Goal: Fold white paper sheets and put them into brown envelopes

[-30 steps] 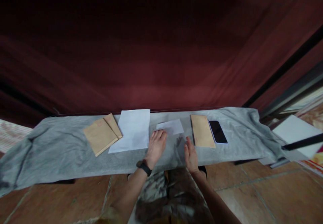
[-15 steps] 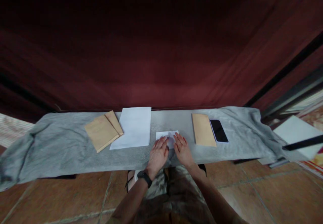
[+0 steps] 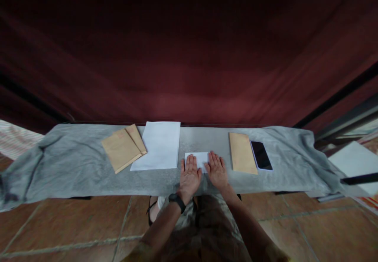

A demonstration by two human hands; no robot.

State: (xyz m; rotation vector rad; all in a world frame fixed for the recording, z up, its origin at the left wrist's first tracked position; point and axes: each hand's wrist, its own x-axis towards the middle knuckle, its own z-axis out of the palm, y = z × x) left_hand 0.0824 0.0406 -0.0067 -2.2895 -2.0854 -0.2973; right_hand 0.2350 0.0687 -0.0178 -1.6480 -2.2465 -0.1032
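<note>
The left hand (image 3: 189, 177) and right hand (image 3: 217, 172) lie palm-down, slightly apart, fingers straight, on a small white sheet (image 3: 202, 158). Any print on the brown envelopes (image 3: 121, 151) is illegible.

Dim, soft light fades to near-black up a red backdrop (image 3: 189, 69) beyond the muted bench (image 3: 82, 175); detail smears, edges stretch.

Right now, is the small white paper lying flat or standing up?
Flat: the small white paper lies on the gray cloth, with the left hand and right hand laid over its two ends.
</note>
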